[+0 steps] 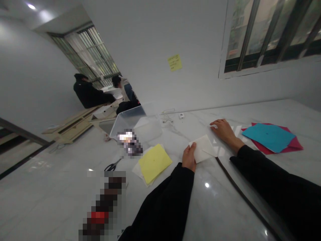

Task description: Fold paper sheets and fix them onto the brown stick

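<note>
My left hand (189, 158) is closed on a folded piece of white paper (202, 149), thumb on top near its left edge. A diagonal fold line shows on the lower right of the paper. To the right of it, my right hand (224, 130) rests on or just above the white table, fingers loosely stretched and holding nothing. A yellow paper (154, 164) lies over white sheets to the left of my left hand. Beyond my right forearm, a blue paper (269, 136) lies on a dark pink paper (296, 144).
A clear plastic bin (152, 129) stands at the back left, with scissors (112, 165) nearer me. A dark strip (235, 185) runs from the white paper's corner toward the bottom right. A cable (168, 116) lies by the wall. Two people sit farther off.
</note>
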### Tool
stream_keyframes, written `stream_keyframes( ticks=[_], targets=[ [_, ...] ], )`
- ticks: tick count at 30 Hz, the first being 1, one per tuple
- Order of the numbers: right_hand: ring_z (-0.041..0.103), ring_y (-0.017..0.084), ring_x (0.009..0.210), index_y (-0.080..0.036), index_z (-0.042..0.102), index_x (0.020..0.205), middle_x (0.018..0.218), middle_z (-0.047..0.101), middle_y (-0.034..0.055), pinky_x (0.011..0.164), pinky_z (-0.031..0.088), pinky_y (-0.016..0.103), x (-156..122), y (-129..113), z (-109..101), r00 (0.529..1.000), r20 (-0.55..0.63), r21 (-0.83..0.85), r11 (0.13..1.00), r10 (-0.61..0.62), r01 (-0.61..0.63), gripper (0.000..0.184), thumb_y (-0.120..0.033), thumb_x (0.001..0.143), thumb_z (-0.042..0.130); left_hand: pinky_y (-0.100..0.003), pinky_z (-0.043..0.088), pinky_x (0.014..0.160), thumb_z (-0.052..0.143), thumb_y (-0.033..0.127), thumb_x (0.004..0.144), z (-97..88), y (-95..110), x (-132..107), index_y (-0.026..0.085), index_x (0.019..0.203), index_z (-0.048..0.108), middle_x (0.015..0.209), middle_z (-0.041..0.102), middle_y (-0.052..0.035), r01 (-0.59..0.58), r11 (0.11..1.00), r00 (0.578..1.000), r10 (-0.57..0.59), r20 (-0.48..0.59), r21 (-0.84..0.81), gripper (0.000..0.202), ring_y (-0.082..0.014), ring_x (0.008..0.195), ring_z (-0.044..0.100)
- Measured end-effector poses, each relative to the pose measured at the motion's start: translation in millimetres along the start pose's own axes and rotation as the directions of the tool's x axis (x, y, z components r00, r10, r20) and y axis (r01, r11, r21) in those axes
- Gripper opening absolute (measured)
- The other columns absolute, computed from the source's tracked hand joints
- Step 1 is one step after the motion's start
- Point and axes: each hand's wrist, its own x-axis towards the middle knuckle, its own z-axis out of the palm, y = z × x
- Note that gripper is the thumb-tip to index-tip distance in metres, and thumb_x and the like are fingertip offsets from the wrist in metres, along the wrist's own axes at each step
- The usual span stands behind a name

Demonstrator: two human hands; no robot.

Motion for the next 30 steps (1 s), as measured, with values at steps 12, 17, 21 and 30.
stream_keyframes(
  ticks=[12, 17, 21, 30],
  targets=[
    [0.057, 0.023, 0.09, -0.016, 0.073, 0.099, 0.096, 0.072, 0.0096, 0.084, 0.04, 0.031, -3.8, -0.1, -2.1, 0.998, 0.052, -0.025, 1.0, 0.019, -0.018, 0.026, -0.024, 0.092, 0.049, -0.037, 0.054, 0.085, 0.077, 0.038, 0.07, 0.4, 0.8, -0.6, 0.01, 0.093, 0.068, 0.089, 0.073, -0.0128, 0.013, 1.0, 1.0, -0.013, -0.004, -0.015, 0.037, -0.0268, 0.095, 0.068],
    [0.058, 0.023, 0.091, -0.018, 0.072, 0.1, 0.098, 0.072, 0.0078, 0.083, 0.04, 0.031, -3.8, -5.1, -5.3, 0.998, 0.065, -0.012, 1.0, -0.002, 0.003, 0.024, -0.021, 0.091, 0.05, -0.036, 0.054, 0.086, 0.077, 0.038, 0.071, 0.2, 0.9, -0.6, 0.01, 0.093, 0.068, 0.09, 0.073, -0.0134, 0.011, 1.0, 1.0, -0.011, 0.001, -0.009, 0.036, -0.0268, 0.095, 0.068],
    [0.059, 0.023, 0.093, -0.019, 0.072, 0.1, 0.098, 0.072, 0.0074, 0.085, 0.04, 0.031, -2.6, -11.6, -12.5, 0.992, 0.108, -0.028, 0.998, -0.057, 0.06, 0.025, -0.018, 0.09, 0.049, -0.036, 0.053, 0.086, 0.076, 0.038, 0.073, 0.1, 1.2, -0.7, 0.01, 0.092, 0.068, 0.09, 0.073, -0.0133, 0.015, 1.0, 1.0, -0.015, -0.007, 0.0, 0.035, -0.0267, 0.095, 0.068],
    [0.064, 0.021, 0.089, -0.021, 0.071, 0.103, 0.102, 0.072, 0.0082, 0.073, 0.041, 0.029, -3.8, -20.3, -19.3, 0.983, 0.183, -0.11, 0.993, -0.011, 0.031, 0.028, -0.014, 0.087, 0.049, -0.037, 0.054, 0.086, 0.075, 0.035, 0.073, 2.9, 3.9, -2.5, 0.011, 0.093, 0.068, 0.092, 0.073, -0.0137, 0.019, 1.0, 1.0, -0.019, -0.018, 0.01, 0.032, -0.0269, 0.095, 0.068]
  ],
)
